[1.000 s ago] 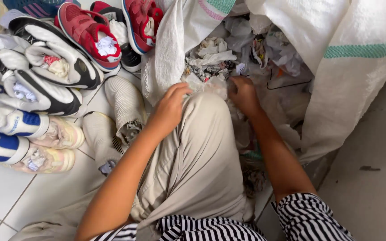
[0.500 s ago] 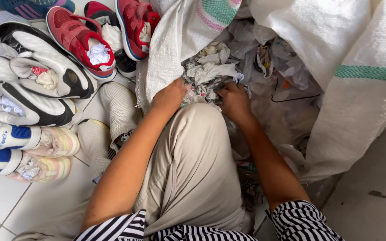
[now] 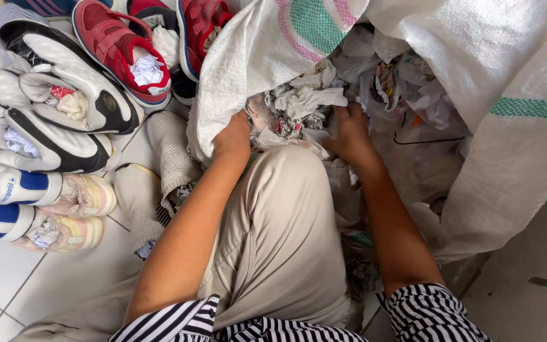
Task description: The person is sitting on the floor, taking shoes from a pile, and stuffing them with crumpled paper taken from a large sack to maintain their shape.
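Observation:
Both hands reach into a big white woven sack (image 3: pixel 476 44) with green and pink stripes, lying open in front of my bent knee. My left hand (image 3: pixel 234 136) is pushed in at the sack's left lip, its fingers hidden among crumpled paper (image 3: pixel 308 95). My right hand (image 3: pixel 351 134) presses into the same heap of crumpled paper and plastic wrap, fingers curled into it. Whether either hand has closed on a piece is hidden.
Shoes lie on the white tile floor at left: red sneakers (image 3: pixel 121 54), black-and-white high-tops (image 3: pixel 64 95), white-and-blue ones (image 3: pixel 7 190), a pair of beige knit shoes (image 3: pixel 166 152). Many are stuffed with paper. My beige trouser leg (image 3: pixel 280 240) fills the middle.
Both hands have moved further forward and deeper into the sack's paper heap. The view has shifted slightly closer to the sack.

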